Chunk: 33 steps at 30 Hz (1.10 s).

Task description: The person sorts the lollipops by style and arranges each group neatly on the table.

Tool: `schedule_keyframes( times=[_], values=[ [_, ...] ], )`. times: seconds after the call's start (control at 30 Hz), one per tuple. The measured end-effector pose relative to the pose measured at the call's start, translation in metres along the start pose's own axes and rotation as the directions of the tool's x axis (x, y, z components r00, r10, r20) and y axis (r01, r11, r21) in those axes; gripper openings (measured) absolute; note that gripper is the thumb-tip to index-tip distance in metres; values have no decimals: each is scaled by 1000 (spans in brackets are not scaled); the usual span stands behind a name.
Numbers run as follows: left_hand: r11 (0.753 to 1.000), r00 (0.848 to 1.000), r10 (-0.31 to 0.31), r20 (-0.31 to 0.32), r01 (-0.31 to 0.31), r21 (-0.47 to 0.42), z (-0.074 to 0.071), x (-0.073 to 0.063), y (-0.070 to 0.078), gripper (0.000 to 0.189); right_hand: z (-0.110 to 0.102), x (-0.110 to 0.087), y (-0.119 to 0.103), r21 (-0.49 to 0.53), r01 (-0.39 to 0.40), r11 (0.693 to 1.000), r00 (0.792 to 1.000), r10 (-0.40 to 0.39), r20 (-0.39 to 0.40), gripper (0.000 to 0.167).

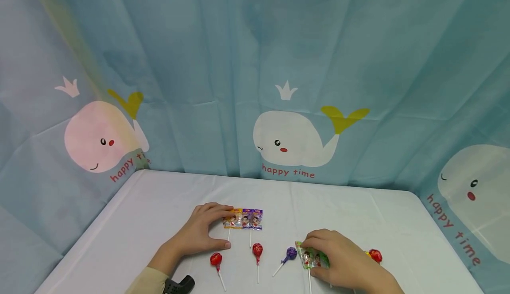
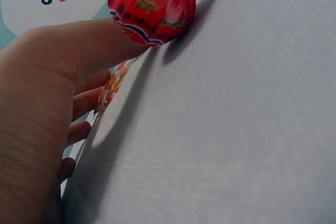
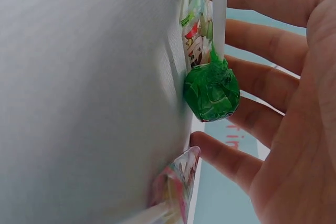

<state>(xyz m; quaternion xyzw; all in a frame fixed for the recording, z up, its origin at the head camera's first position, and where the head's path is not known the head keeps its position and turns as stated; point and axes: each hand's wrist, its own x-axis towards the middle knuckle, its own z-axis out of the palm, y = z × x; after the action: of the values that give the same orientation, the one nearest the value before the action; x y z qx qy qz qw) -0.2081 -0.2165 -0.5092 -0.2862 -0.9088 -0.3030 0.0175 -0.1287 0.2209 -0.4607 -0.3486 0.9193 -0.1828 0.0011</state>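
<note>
My left hand (image 1: 205, 230) rests on the table with its fingertips on an orange flat-wrapped lollipop (image 1: 235, 219); its thumb lies apart, near the stick. Beside that packet lies a purple flat-wrapped lollipop (image 1: 253, 219). My right hand (image 1: 342, 258) touches a green flat-wrapped lollipop (image 1: 307, 257), fingers at its upper edge and thumb below. Under the right palm, the right wrist view shows a green ball lollipop (image 3: 212, 92) and a pink-wrapped packet (image 3: 181, 182) by the little finger. A red ball lollipop (image 2: 155, 9) is close to the left thumb.
Between the hands lie a second red ball lollipop (image 1: 257, 250) and a purple ball lollipop (image 1: 291, 253). Another red one (image 1: 375, 255) is partly hidden behind the right wrist. A white cloth covers the table (image 1: 167, 192); a blue whale-print curtain (image 1: 223, 86) hangs around it.
</note>
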Motion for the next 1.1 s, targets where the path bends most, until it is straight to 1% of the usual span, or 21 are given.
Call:
schedule_keyframes(
  times=[0.17,0.5,0.77,0.9,1.1],
  values=[
    [1000,1000,7,-6,-7,-2,2,1,-1,75,-2,1,1,18,-28,999,999,28,28,42],
    [1000,1000,-3,1,3,-3,1,2,0,77,-2,1,3,18,-13,1000,1000,13,1,44],
    [1000,1000,-19,-5,19,-1,-1,0,1,77,-4,7,3,35,-39,999,999,38,37,43],
    [1000,1000,-21,2,21,-9,0,1,1,78,-4,7,4,34,-39,999,999,38,26,44],
    [1000,1000,-15,6,16,-5,0,1,1,78,-3,7,5,36,-21,999,1000,22,-15,43]
  ],
)
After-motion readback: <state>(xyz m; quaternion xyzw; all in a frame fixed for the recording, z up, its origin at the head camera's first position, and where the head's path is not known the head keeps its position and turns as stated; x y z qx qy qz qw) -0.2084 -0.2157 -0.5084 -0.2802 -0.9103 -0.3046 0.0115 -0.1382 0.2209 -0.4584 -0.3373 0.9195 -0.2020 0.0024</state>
